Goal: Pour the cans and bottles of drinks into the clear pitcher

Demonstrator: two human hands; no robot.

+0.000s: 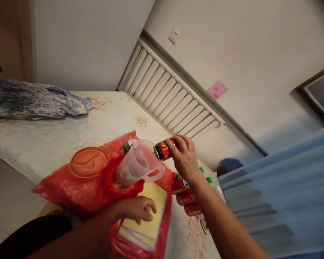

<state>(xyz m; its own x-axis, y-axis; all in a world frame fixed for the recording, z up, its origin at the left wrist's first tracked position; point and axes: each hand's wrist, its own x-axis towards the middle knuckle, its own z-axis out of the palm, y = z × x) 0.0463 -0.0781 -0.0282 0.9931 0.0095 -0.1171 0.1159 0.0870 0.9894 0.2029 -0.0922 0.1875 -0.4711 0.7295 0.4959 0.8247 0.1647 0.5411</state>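
Note:
My right hand is wrapped round a red soda can. The can is tipped sideways, its top pointing at the mouth of a translucent plastic pitcher; I cannot make out any liquid leaving it. The pitcher stands on a red plastic sheet. Lower down, my left hand hovers over or rests on a yellow folded cloth, fingers loosely bent and apart, holding nothing. To the pitcher's left lies a round orange lid. Partly hidden behind the pitcher is a green can.
Several red cans and green-capped bottles stand under my right forearm, partly covered by it. A patterned cloth lies on the flowered tablecloth at left. Behind are a white radiator and, at right, a blue curtain.

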